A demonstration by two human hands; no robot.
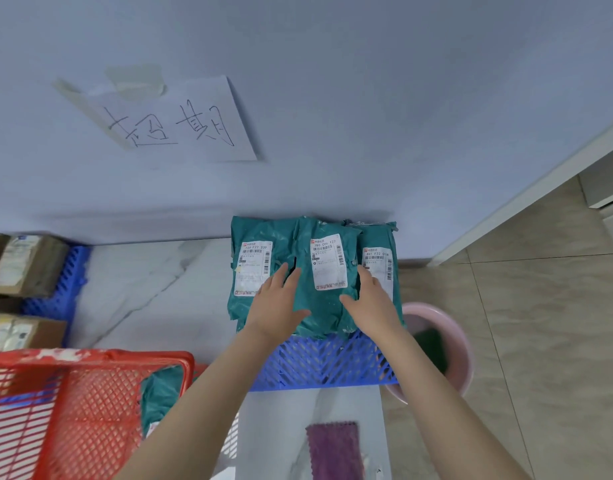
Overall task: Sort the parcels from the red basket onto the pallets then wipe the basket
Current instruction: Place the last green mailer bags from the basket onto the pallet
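Settling middle teal mailer (327,271) on blue pallet (318,365) | left hand (280,303), right hand (370,303) flat, fingers straight | three mailers placed | at least one teal parcel (159,393) left in red basket (73,410) | wipe pending

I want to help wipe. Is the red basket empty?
No, a green parcel lies inside the basket.

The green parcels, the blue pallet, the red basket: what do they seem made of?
The green parcels look like thin plastic mailer film, slightly glossy: it wrinkles and creases. The blue pallet seems rigid moulded plastic, by its open lattice. The red basket likewise, a moulded plastic mesh, with whitish scuffs on the rim.
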